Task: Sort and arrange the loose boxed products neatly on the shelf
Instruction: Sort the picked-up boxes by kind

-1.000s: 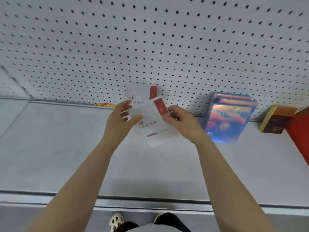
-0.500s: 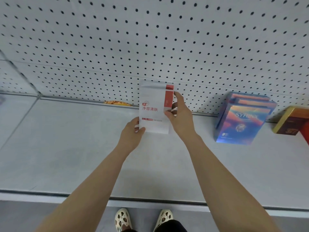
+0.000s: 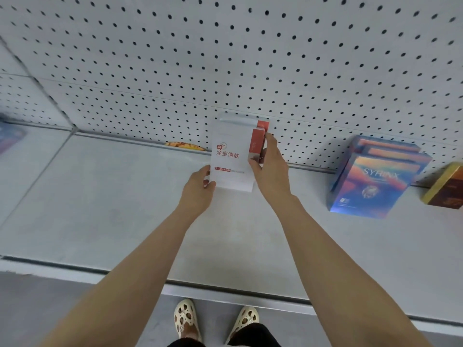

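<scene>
A white box with a red side strip (image 3: pixel 231 159) stands upright on the grey shelf (image 3: pixel 100 209), just in front of a second identical white box (image 3: pixel 261 123) that leans on the pegboard. My left hand (image 3: pixel 199 189) grips the front box at its lower left corner. My right hand (image 3: pixel 269 169) holds its right edge, fingers along the red strip. To the right stands a stack of blue and orange boxes (image 3: pixel 375 181), front face upright.
A gold and brown box (image 3: pixel 446 187) stands at the far right. A flat orange item (image 3: pixel 184 145) lies against the pegboard back wall (image 3: pixel 225 58). A dark blue item (image 3: pixel 10 139) shows at the far left edge. Below the shelf lip are my shoes.
The white box went from tilted in mid-air to upright on the shelf, pushed back against the other white box. Both hands moved forward with it.
</scene>
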The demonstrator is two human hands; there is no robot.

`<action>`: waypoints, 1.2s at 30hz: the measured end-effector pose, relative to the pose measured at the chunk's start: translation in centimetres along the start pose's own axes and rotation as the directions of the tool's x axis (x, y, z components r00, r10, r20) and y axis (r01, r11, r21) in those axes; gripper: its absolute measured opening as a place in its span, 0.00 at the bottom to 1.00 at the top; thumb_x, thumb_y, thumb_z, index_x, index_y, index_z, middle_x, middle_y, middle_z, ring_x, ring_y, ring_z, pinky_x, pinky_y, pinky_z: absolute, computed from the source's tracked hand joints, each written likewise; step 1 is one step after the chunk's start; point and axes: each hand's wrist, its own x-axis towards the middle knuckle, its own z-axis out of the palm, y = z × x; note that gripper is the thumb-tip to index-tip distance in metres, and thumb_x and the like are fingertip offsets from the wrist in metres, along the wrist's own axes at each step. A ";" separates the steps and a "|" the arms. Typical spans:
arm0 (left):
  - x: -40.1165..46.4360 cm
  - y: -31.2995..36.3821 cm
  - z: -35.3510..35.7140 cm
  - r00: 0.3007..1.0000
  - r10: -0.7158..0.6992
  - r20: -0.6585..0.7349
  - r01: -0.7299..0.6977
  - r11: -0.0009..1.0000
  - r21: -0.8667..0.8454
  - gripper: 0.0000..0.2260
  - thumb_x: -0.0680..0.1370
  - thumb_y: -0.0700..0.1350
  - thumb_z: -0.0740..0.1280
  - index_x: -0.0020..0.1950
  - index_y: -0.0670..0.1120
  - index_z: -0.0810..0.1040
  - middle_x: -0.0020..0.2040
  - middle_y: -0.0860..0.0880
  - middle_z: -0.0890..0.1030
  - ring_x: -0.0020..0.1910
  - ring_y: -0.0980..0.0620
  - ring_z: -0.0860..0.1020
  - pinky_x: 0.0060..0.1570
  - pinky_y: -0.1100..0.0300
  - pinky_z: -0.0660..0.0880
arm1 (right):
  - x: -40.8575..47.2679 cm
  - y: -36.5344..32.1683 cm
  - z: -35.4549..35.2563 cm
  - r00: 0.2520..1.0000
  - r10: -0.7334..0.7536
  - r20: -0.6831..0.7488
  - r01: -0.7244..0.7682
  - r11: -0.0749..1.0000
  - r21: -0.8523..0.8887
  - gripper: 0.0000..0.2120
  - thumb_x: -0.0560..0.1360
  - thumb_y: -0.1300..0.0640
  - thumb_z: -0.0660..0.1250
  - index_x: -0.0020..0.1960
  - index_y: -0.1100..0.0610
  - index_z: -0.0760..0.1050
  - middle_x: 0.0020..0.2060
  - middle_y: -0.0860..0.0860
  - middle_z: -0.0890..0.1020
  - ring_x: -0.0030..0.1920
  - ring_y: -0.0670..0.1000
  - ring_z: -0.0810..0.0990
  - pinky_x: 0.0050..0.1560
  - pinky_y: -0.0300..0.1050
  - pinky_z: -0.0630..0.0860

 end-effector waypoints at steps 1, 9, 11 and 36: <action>-0.3 0.1 -0.1 1.000 -0.013 -0.015 0.013 1.000 -0.009 0.22 0.81 0.41 0.60 0.75 0.48 0.64 0.70 0.47 0.71 0.62 0.49 0.74 0.63 0.54 0.71 | -0.1 0.0 -0.2 1.000 -0.005 -0.002 0.004 1.000 -0.013 0.31 0.78 0.56 0.67 0.76 0.50 0.57 0.54 0.52 0.79 0.49 0.52 0.80 0.51 0.50 0.77; -5.5 -1.9 -1.7 0.968 -0.004 -0.253 -0.018 0.996 -0.084 0.17 0.81 0.39 0.60 0.70 0.48 0.72 0.64 0.51 0.77 0.58 0.55 0.76 0.58 0.65 0.69 | -4.4 -0.3 -1.1 0.987 -0.143 0.075 0.157 0.958 -0.242 0.23 0.80 0.56 0.62 0.74 0.56 0.62 0.59 0.56 0.75 0.58 0.57 0.75 0.51 0.49 0.72; -7.6 -3.2 -2.6 0.948 0.002 -0.317 -0.031 0.996 -0.085 0.16 0.81 0.39 0.60 0.68 0.48 0.74 0.61 0.51 0.79 0.57 0.55 0.77 0.59 0.64 0.70 | -6.0 -0.8 -0.7 0.983 -0.142 0.114 0.168 0.951 -0.261 0.23 0.81 0.55 0.61 0.74 0.56 0.63 0.60 0.57 0.75 0.58 0.58 0.74 0.53 0.52 0.73; -38.3 -40.3 -37.7 0.577 -0.364 -0.732 0.281 0.929 -0.241 0.11 0.79 0.42 0.65 0.61 0.50 0.78 0.53 0.56 0.81 0.52 0.53 0.80 0.54 0.56 0.76 | -35.9 -37.4 35.4 0.442 -0.655 0.613 0.717 0.668 0.197 0.14 0.81 0.55 0.62 0.64 0.59 0.75 0.58 0.55 0.78 0.58 0.56 0.75 0.57 0.49 0.71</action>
